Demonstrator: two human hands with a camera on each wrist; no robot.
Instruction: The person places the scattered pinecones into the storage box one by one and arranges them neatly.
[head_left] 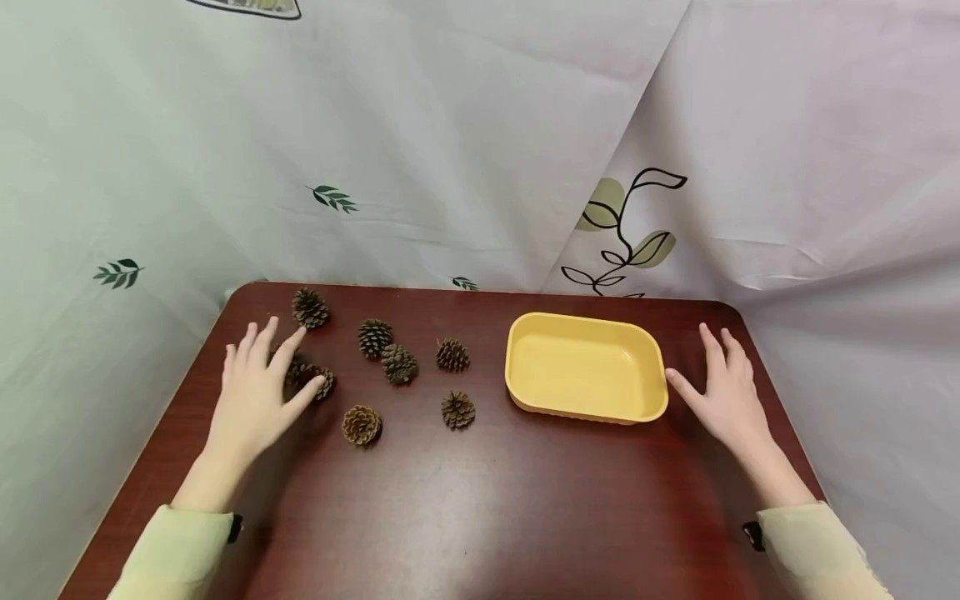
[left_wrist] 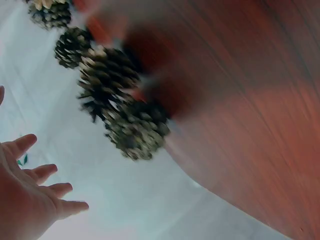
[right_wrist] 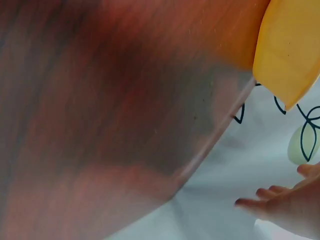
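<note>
In the head view my left hand [head_left: 255, 396] hovers with spread fingers over the left side of the table, partly covering a pair of pine cones [head_left: 322, 382]. More brown pine cones lie nearby, among them a far one [head_left: 310, 308], a lighter one [head_left: 362, 425] and two that touch [head_left: 399, 364]. My right hand [head_left: 726, 396] is held with fingers spread just right of a yellow rectangular tub [head_left: 585, 415], its thumb close to the rim. I cannot tell whether the thumb touches it. Both hands hold nothing. The left wrist view shows pine cones [left_wrist: 137, 132] beyond the fingers.
The dark red wooden table [head_left: 420, 517] has rounded far corners. A pale cloth [head_left: 450, 150] printed with leaves hangs behind it and at both sides. Two single pine cones, one farther back [head_left: 453, 355] and one nearer [head_left: 457, 410], lie left of the tub.
</note>
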